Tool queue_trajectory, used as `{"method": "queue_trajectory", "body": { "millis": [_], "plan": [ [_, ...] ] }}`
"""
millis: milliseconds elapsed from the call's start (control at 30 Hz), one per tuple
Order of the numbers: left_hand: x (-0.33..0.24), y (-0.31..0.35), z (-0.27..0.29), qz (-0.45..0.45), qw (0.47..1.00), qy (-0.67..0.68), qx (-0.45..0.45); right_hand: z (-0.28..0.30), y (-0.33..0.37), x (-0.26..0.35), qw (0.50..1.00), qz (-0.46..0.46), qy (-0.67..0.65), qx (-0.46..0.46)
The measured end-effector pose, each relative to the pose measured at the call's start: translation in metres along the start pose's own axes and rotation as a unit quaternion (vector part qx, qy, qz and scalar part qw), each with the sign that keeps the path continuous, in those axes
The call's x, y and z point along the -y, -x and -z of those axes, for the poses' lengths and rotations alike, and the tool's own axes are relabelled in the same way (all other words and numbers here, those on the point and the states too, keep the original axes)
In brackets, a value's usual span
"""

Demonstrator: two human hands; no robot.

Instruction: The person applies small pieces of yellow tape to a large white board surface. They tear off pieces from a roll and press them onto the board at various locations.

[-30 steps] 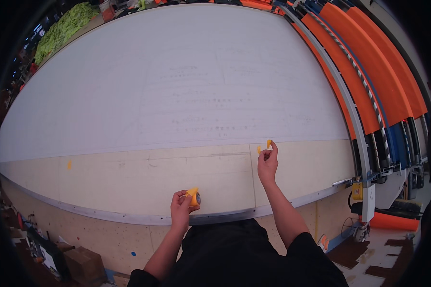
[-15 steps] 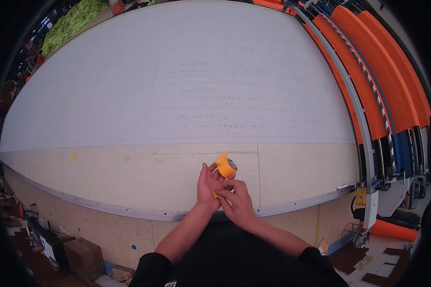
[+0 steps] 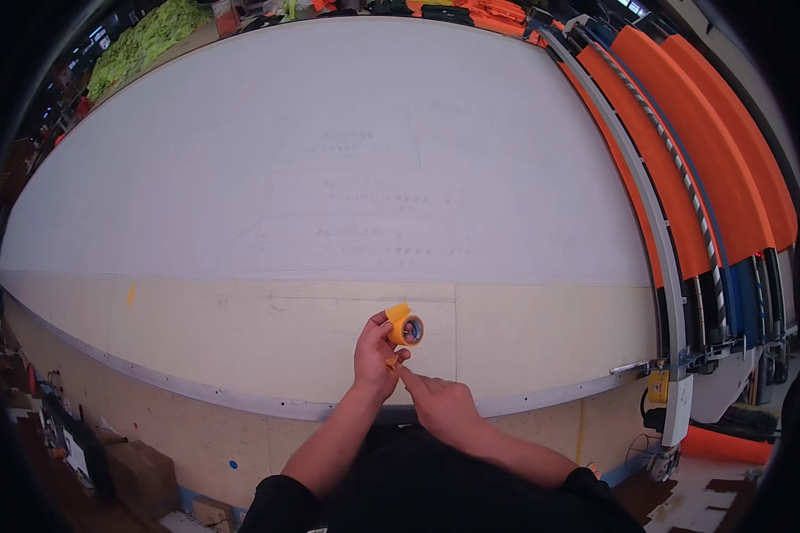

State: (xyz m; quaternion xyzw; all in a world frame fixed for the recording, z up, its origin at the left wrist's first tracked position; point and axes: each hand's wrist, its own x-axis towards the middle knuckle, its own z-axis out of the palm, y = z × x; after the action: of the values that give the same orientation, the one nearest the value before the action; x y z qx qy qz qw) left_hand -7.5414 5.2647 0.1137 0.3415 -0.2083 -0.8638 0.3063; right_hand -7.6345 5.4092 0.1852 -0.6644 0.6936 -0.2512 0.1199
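Observation:
My left hand holds a small orange tape roll upright above the pale wooden strip of the table. A short orange strip hangs just below the roll. My right hand sits close beside and below the left one, its fingertips pinched on that loose end. Both forearms come in from the lower edge, over my dark clothing.
A large white sheet covers most of the table. A small orange tape mark sits on the wooden strip at left. Orange and blue long rolls lie along the right side. Green material lies far left. A cardboard box stands on the floor.
A second ago my hands were apart on the wooden strip, the left on the roll, the right farther out. They have come together with the roll lifted.

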Motion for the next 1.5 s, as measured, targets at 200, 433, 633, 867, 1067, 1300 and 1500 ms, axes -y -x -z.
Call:
{"method": "queue_trajectory", "body": {
  "millis": [200,433,633,867,1067,1300,1500],
  "plan": [
    [0.052,-0.002,-0.086,0.013,0.989,-0.143,-0.038,0.078,0.015,-0.089,0.982,0.028,-0.001,-0.187],
    [0.146,0.007,-0.177,-0.113,0.904,-0.408,0.061,0.143,0.047,-0.221,0.989,0.013,-0.036,-0.146],
    [0.191,0.005,-0.23,-0.094,0.87,-0.474,0.103,0.191,0.09,-0.289,0.981,-0.082,-0.165,-0.056],
    [0.21,0.007,-0.261,-0.043,0.899,-0.418,0.121,0.228,0.11,-0.321,0.929,-0.158,-0.336,0.01],
    [0.222,-0.013,-0.277,-0.153,0.801,-0.568,0.115,0.235,0.135,-0.328,0.982,0.014,-0.147,-0.114],
    [0.234,-0.007,-0.264,-0.172,0.747,-0.635,0.089,0.223,0.136,-0.343,0.943,-0.14,-0.302,-0.022],
    [0.232,0.006,-0.267,-0.249,0.653,-0.709,0.094,0.199,0.139,-0.354,0.977,-0.073,-0.199,-0.033]
  ]
}}
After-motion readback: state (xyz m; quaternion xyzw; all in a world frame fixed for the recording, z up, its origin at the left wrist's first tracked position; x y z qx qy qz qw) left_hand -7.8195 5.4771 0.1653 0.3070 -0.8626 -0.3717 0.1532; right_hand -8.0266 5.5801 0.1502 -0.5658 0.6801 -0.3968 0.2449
